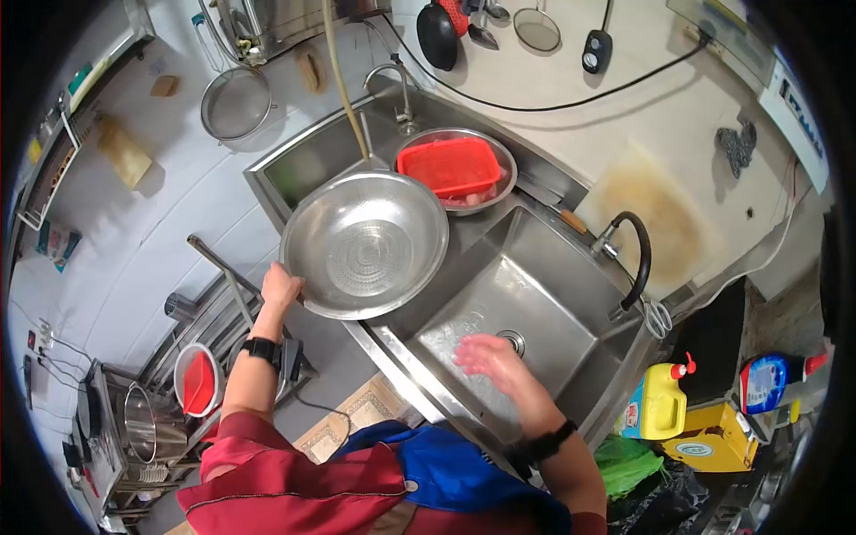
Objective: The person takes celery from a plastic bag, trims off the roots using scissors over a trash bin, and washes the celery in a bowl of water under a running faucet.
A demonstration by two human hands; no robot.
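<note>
My left hand (pixel 282 287) grips the near-left rim of a wide stainless steel colander (pixel 312 209), its wall dotted with small holes. The colander is over the left part of the sink unit and nothing lies in it. Above the right sink basin (pixel 548 312), my right hand (pixel 492 359) is held with its fingers stretched out and no object in it. Wet patches shine on the basin floor near the drain (pixel 511 342). Behind the colander, a metal bowl (pixel 510 183) holds a red plastic basket (pixel 450 167) with something pinkish beneath it.
A black curved faucet (pixel 640 254) stands at the basin's right. A wooden-handled knife (pixel 571 220) lies on the back ledge. Yellow (pixel 658 403) and blue (pixel 763 385) bottles stand at the right. A metal rack (pixel 209 308) with a white-and-red container (pixel 198 380) is at the left.
</note>
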